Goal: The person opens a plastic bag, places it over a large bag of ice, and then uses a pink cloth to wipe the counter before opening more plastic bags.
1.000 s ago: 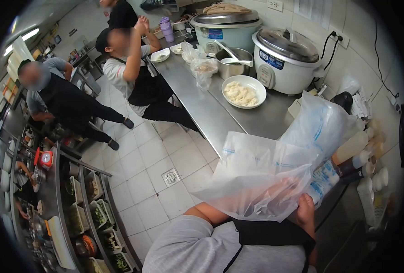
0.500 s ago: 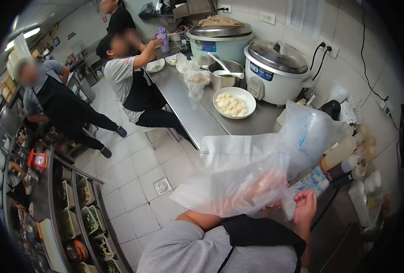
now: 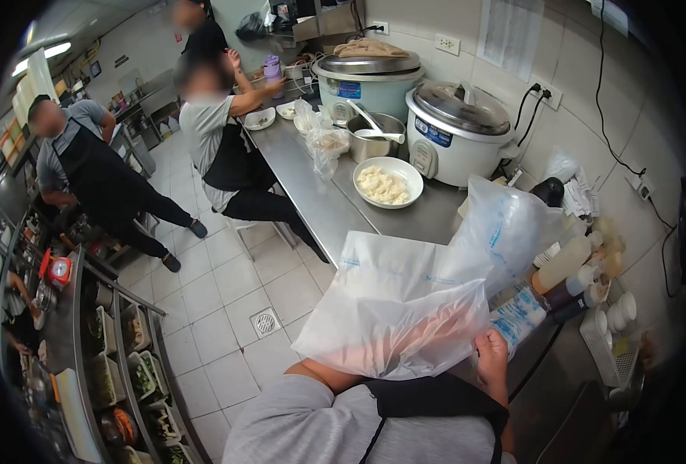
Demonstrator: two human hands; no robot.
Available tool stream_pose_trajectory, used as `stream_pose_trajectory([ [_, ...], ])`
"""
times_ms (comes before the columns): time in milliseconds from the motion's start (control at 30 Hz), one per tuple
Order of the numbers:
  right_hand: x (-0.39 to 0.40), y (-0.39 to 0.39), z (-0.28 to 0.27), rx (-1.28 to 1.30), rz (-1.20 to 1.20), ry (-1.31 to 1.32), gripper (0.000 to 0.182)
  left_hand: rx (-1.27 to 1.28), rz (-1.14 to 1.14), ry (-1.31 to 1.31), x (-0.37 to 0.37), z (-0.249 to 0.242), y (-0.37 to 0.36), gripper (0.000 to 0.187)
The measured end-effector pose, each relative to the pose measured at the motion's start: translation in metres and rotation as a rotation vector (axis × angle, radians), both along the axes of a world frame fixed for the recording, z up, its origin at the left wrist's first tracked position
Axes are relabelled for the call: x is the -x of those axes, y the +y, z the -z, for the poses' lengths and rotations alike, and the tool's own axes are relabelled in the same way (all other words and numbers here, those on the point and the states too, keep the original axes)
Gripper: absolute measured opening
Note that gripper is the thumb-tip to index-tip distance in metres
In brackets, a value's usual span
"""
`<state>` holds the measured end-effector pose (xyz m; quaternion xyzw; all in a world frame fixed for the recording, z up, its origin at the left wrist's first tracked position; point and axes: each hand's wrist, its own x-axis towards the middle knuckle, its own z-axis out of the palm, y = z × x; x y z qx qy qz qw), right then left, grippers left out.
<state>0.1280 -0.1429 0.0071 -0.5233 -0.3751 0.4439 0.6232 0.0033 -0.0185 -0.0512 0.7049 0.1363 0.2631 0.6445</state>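
A large translucent plastic bag (image 3: pixel 389 271) with blue print spreads across in front of me. My left hand (image 3: pixel 447 315) and forearm show blurrily through the plastic; I cannot make out its fingers. At the bag's lower right edge, my right hand (image 3: pixel 491 356) is closed, pinching the plastic. Against the bag's upper right side rests another puffed-up clear plastic bag (image 3: pixel 509 228) with blue print. A flat blue-printed plastic pack (image 3: pixel 519 313) lies just beyond my right hand.
On the steel table (image 3: pixel 304 197) stand a bowl of rice (image 3: pixel 385 185), a metal pot (image 3: pixel 368 143) and two rice cookers (image 3: pixel 455 135). Bottles (image 3: pixel 567 263) and a white basket (image 3: pixel 610 348) are at right. One person sits at the table; others stand further off.
My right hand has moved down and left, its raised fingers now curled at the bag's edge. The bag is pulled tauter around my left forearm. A seated person's arm shifted.
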Motion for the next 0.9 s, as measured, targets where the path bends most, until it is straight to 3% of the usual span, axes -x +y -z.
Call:
stream_pose_trajectory([
  [167, 0.005, 0.002, -0.004, -0.113, 0.158, -0.103, 0.004, -0.107, -0.044, 0.067, -0.003, -0.003, 0.001, 0.036],
  [233, -0.002, -0.001, -0.005, -0.131, 0.208, 0.000, 0.004, -0.046, -0.029, 0.035, -0.005, -0.006, 0.002, 0.036],
  [400, -0.009, -0.003, -0.024, -0.316, 0.144, 0.475, 0.006, 0.627, 0.262, -0.425, 0.004, -0.021, 0.002, 0.032],
  [567, -0.023, -0.007, -0.031, -0.216, 0.253, 0.828, 0.016, 0.979, 0.555, -0.634, 0.008, -0.038, 0.008, 0.028],
  [667, -0.028, -0.011, -0.041, -0.269, 0.218, 0.718, 0.017, 1.036, 0.727, -0.677, 0.009, -0.051, 0.013, 0.025],
  [767, -0.033, -0.015, -0.061, -0.564, 0.093, 0.411, 0.019, 0.969, 0.824, -0.606, 0.013, -0.074, 0.032, 0.023],
  [867, -0.063, -0.028, -0.064, -0.562, -0.121, 0.263, 0.022, 0.805, 0.684, -0.323, 0.023, -0.108, 0.049, 0.022],
  [900, -0.060, -0.029, -0.072, -0.532, -0.059, 0.166, 0.023, 0.757, 0.612, -0.183, 0.027, -0.119, 0.051, 0.023],
])
